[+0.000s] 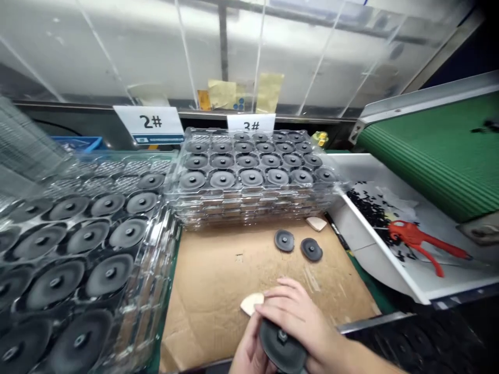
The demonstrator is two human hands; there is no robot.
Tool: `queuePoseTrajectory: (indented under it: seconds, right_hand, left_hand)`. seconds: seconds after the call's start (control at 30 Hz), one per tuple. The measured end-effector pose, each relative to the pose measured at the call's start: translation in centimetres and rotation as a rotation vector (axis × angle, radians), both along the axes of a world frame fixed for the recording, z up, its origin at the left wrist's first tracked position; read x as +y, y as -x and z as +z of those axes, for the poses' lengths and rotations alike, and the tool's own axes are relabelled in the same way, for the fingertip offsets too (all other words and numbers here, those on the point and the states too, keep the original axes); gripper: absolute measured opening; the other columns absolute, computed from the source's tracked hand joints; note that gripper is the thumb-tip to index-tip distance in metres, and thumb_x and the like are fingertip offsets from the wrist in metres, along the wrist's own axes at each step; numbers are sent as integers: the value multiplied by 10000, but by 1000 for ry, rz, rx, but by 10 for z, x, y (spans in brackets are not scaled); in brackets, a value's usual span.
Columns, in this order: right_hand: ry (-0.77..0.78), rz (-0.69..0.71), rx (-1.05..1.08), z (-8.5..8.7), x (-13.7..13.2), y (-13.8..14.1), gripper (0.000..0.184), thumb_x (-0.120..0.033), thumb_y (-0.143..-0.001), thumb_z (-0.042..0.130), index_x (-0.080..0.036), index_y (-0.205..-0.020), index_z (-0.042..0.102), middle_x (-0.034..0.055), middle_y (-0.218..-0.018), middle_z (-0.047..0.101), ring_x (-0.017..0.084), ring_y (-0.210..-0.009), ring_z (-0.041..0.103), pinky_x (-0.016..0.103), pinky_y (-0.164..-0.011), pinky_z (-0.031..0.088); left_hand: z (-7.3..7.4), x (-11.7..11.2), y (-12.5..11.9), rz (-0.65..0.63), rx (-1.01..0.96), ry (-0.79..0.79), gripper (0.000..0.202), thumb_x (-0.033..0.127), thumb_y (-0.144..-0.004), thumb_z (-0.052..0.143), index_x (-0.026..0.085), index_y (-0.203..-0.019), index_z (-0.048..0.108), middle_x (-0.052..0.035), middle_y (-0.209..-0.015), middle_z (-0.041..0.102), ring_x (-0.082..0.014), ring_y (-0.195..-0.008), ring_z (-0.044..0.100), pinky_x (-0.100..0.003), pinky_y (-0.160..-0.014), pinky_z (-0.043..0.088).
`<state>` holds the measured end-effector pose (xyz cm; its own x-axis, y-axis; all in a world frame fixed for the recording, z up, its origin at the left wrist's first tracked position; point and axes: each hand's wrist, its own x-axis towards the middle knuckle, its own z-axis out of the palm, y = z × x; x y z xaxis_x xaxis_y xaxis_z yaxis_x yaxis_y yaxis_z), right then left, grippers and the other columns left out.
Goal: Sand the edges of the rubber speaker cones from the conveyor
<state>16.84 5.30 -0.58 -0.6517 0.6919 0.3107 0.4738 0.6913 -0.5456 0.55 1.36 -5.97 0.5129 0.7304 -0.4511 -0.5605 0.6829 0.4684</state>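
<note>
A round black disc (pixel 283 345) with a small raised hub at its centre is held low over the front of the cardboard sheet (pixel 210 270). My left hand (pixel 249 350) is closed on its left edge, partly hidden under it. Over the disc's upper edge curl the fingers of my right hand (pixel 298 314), closed on it from the right. A white wedge-shaped piece (pixel 250 303) shows just beyond my right fingertips; whether it is gripped or lies on the cardboard I cannot tell. Two loose black discs (pixel 284 240) lie farther back, near another white wedge-shaped piece (pixel 316 223).
Clear trays of black discs stand stacked at the left (pixel 89 236) and behind the cardboard (pixel 253 176). On the right, a white bin (pixel 374 249) holds small black bits and a red air gun (pixel 421 241). A green conveyor belt (pixel 440 150) runs above it.
</note>
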Motion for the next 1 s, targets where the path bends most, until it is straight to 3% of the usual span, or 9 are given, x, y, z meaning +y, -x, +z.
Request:
queuePoseTrajectory:
  seconds: [0.1,0.17,0.33,0.43,0.5,0.6,0.77,0.9,1.0]
  right_hand:
    - [-7,-99,109,-33,-21,27,577,-141,-783,433,-177,-1353,356,102,-1186,619,252,-1164,503,488,-1009,347]
    - [34,-184,122,-42,-28,39,558,-117,-798,418,-190,-1348,367,99,-1200,603,255,-1188,476,496,-1008,341]
    - [148,-148,41,-26,-38,52,595,-100,-815,432,-207,-1392,328,121,-1361,460,267,-1278,383,506,-1027,346]
    - [210,-163,-33,-18,-41,45,637,-199,-851,495,-227,-1439,252,123,-1474,298,292,-1346,283,508,-1034,362]
    - [186,-267,-42,-26,-41,38,605,-288,-868,532,-262,-1421,289,115,-1447,335,296,-1311,329,498,-1000,406]
    - [127,-419,-115,-52,-38,31,434,-306,-889,511,-289,-1319,462,115,-1320,476,288,-1107,487,481,-886,484]
    - [131,-414,-144,-88,-32,37,386,-261,-883,492,-214,-1261,557,173,-1234,529,292,-927,532,497,-794,505]
    - [145,-435,-65,-95,-15,40,340,-206,-921,373,-164,-1149,623,178,-1121,560,265,-905,562,454,-779,515]
    - [181,-416,10,-85,-10,38,296,-222,-933,390,-179,-1126,610,118,-979,621,222,-869,598,376,-751,529]
  left_hand:
    - [9,-10,10,72,-83,43,615,552,-606,731,279,-1149,640,-72,-1134,655,-243,-1098,576,-309,-895,448]
    - [15,-16,15,139,-131,42,579,524,-614,739,277,-1130,652,-65,-1141,651,-240,-1116,562,-304,-905,445]
    - [20,-23,26,271,-138,14,479,412,-636,767,243,-1076,680,-68,-1116,674,-206,-1068,588,-253,-857,473]
    - [21,-25,39,293,-166,-5,493,374,-673,751,252,-1138,642,-73,-1139,678,-220,-1009,635,-312,-879,492]
    - [24,-26,49,320,-156,-13,517,353,-685,746,274,-1177,608,-73,-1185,661,-247,-1018,644,-354,-888,499]
    - [27,-26,60,382,-113,-12,533,320,-687,750,317,-1192,579,-60,-1255,623,-273,-1113,602,-367,-921,485]
    - [23,-25,62,436,-107,-18,527,318,-693,742,318,-1193,576,-62,-1297,594,-266,-1139,589,-347,-947,475]
    - [23,-25,56,464,-112,-33,530,342,-676,748,321,-1180,585,-53,-1252,623,-262,-1119,603,-329,-928,489]
    - [28,-27,53,439,-85,-35,544,338,-672,749,332,-1189,579,-48,-1254,623,-261,-1135,593,-326,-946,479]
